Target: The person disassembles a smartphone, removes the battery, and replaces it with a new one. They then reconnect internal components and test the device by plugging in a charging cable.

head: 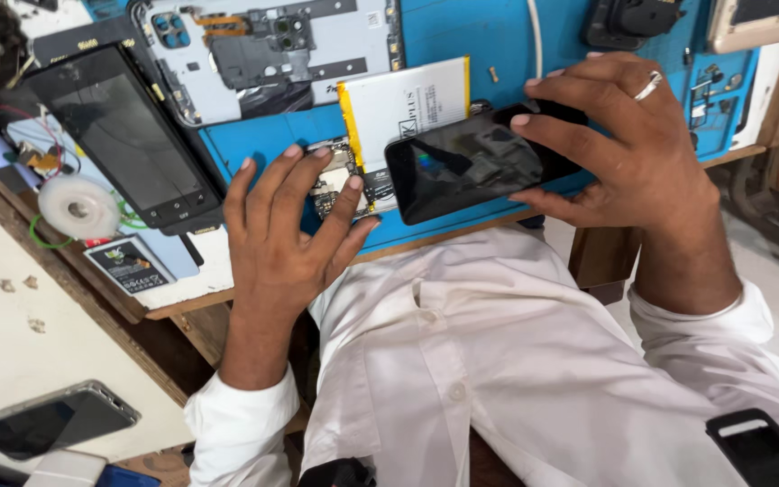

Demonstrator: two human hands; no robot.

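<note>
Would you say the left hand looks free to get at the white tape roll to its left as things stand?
Probably yes. The left hand rests on a small circuit board without gripping anything, and the white tape roll lies uncovered on the bench, with only the flat black phone screen lying between them.

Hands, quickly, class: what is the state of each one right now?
Left hand: open, fingers spread, fingertips on a circuit board, gripping nothing.
Right hand: closed on a black phone, holding it at its edges.
</note>
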